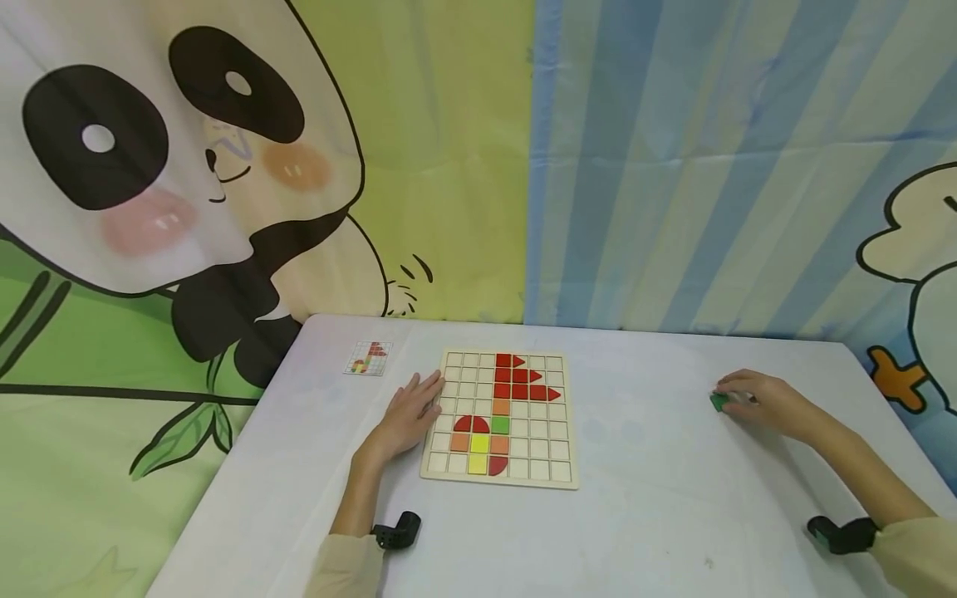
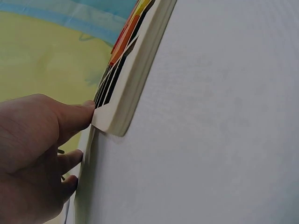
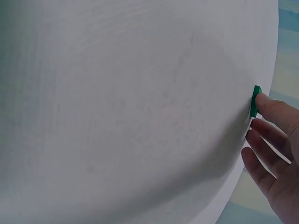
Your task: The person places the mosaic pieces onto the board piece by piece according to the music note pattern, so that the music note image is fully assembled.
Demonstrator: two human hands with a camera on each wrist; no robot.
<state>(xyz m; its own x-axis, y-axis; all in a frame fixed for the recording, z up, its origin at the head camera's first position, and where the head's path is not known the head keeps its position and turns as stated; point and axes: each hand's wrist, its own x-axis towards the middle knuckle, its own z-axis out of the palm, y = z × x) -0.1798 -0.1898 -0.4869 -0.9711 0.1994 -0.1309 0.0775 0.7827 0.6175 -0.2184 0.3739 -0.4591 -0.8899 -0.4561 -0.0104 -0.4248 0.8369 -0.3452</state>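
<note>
My right hand (image 1: 766, 402) pinches a small green block (image 1: 719, 401) over the right part of the table. In the right wrist view the thumb lies against the green block (image 3: 255, 101), and the other fingers are partly bent below it. At the left edge of a wooden grid board (image 1: 540, 448) rests my left hand (image 1: 407, 419), its fingers extended. The left wrist view has the thumb touching the board's corner (image 2: 108, 119). Red, orange, yellow and green pieces fill some cells, among them a green square (image 1: 500, 425) and a yellow square (image 1: 479, 443).
A small pattern card (image 1: 369, 358) with a similar coloured figure lies behind and left of the board. The white table (image 1: 643, 498) reaches back to a printed curtain (image 1: 635, 166). Each wrist wears a black camera, such as the left one (image 1: 399, 530).
</note>
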